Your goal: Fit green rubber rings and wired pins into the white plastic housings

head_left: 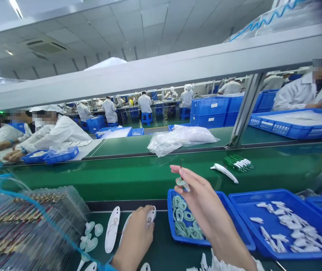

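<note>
One bare left hand clasped a white oval plastic shell on the dark green counter, a matching shell lay to its left, one bare right hand pinched a small pale-green part with dark wires, raised near a blue plastic tray of pale-green rings.

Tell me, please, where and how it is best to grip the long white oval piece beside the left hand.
Probably pinch the oval piece across its middle, by both long edges, from above: it looks flat and narrow, and the left hand leaves it uncovered.
</note>
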A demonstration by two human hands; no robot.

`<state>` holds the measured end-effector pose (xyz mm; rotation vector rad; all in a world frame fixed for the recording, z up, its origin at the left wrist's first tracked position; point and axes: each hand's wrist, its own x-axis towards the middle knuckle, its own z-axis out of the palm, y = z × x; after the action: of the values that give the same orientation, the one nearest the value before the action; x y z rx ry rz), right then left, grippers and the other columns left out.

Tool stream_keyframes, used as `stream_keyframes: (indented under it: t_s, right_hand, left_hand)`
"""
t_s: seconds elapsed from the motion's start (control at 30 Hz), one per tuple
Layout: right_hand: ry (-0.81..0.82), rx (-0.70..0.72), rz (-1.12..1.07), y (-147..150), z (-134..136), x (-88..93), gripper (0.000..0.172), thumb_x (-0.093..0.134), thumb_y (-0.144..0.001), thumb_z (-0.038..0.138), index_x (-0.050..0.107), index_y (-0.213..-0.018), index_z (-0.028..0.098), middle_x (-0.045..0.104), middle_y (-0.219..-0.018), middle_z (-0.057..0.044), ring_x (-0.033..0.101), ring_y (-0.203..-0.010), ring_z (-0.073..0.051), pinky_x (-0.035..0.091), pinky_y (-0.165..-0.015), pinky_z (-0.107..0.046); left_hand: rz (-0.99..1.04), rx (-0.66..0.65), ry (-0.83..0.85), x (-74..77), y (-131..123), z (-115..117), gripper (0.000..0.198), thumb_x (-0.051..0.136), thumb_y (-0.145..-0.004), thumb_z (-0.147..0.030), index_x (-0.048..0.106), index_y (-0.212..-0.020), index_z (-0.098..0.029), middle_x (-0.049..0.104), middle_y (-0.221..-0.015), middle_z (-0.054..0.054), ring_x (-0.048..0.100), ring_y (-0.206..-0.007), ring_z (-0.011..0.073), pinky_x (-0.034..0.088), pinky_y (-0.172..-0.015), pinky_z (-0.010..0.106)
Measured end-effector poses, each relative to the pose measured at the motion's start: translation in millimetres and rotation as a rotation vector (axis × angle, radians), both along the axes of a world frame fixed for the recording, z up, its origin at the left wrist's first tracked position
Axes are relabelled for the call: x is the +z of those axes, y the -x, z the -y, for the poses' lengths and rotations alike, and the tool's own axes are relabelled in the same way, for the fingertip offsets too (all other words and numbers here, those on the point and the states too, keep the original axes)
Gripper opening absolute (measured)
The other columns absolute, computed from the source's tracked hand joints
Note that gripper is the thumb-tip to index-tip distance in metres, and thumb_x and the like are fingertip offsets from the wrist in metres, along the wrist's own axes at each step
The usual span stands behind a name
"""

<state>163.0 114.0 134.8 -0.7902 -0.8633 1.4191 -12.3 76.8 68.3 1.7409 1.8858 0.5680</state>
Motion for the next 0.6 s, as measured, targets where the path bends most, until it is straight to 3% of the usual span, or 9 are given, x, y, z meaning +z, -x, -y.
stream_keyframes:
  t_s: [0.07, 0.13, 0.2, 0.27, 0.37, 0.6]
  right_hand:
    - [-0.025, -0.028, -0.023, 3, 1, 0.8, 0.029, 0.080, -0.078, 0.049, 0.080, -0.087, 0.022, 0.064, -0.090, -0.004, 0.045, -0.069, -0.015, 0.042, -0.057, -0.026]
    - [-0.065, -0.040, 0.026, 5, 4, 2.1, 0.031, 0.076, -0.081, 0.052, 0.074, -0.079, 0.021, 0.050, -0.069, 0.001, 0.038, -0.061, -0.014, 0.035, -0.053, -0.026]
    - [-0.127, -0.010, 0.177, 8, 9, 4.2, 0.037, 0.067, -0.087, 0.055, 0.066, -0.072, 0.021, 0.039, -0.060, 0.005, 0.033, -0.057, -0.014, 0.031, -0.052, -0.026]
    - [-0.182, 0.014, 0.378, 12, 17, 7.6, 0.040, 0.059, -0.092, 0.054, 0.060, -0.068, 0.022, 0.036, -0.058, 0.005, 0.032, -0.055, -0.014, 0.028, -0.052, -0.027]
    - [-0.209, -0.044, 0.579, 20, 30, 14.9, 0.035, 0.056, -0.091, 0.046, 0.058, -0.065, 0.023, 0.037, -0.057, 0.005, 0.034, -0.055, -0.014, 0.030, -0.054, -0.027]
    - [-0.233, -0.199, 0.685, 29, 39, 24.6, 0.031, 0.056, -0.084, 0.044, 0.056, -0.061, 0.024, 0.046, -0.054, 0.005, 0.041, -0.051, -0.015, 0.031, -0.051, -0.027]
  left_hand:
    - [0.106, -0.010, -0.049, 21.8, 6, -1, 0.044, 0.056, -0.090, -0.021, 0.065, -0.133, -0.015, 0.071, -0.130, 0.017, 0.065, -0.121, 0.0342, 0.046, -0.104, 0.045]
    - [0.400, -0.010, -0.098, 48.8, 10, 2, 0.045, 0.056, -0.096, -0.039, 0.062, -0.138, -0.023, 0.069, -0.136, 0.012, 0.066, -0.121, 0.0303, 0.049, -0.103, 0.040]
    - [0.784, 0.026, -0.152, 72.1, 11, 7, 0.047, 0.064, -0.091, -0.049, 0.066, -0.133, -0.027, 0.070, -0.136, 0.010, 0.066, -0.121, 0.0313, 0.051, -0.102, 0.038]
    - [1.034, 0.060, -0.191, 86.0, 9, 13, 0.046, 0.070, -0.088, -0.050, 0.071, -0.127, -0.028, 0.070, -0.136, 0.009, 0.067, -0.120, 0.0334, 0.053, -0.099, 0.039]
    - [1.161, 0.026, -0.209, 89.8, 8, 19, 0.042, 0.072, -0.087, -0.047, 0.073, -0.125, -0.029, 0.071, -0.135, 0.008, 0.069, -0.117, 0.0327, 0.054, -0.099, 0.037]
    - [1.103, -0.047, -0.127, 81.5, 18, 18, 0.036, 0.074, -0.086, -0.044, 0.076, -0.121, -0.033, 0.071, -0.136, 0.004, 0.063, -0.128, 0.0314, 0.053, -0.102, 0.032]
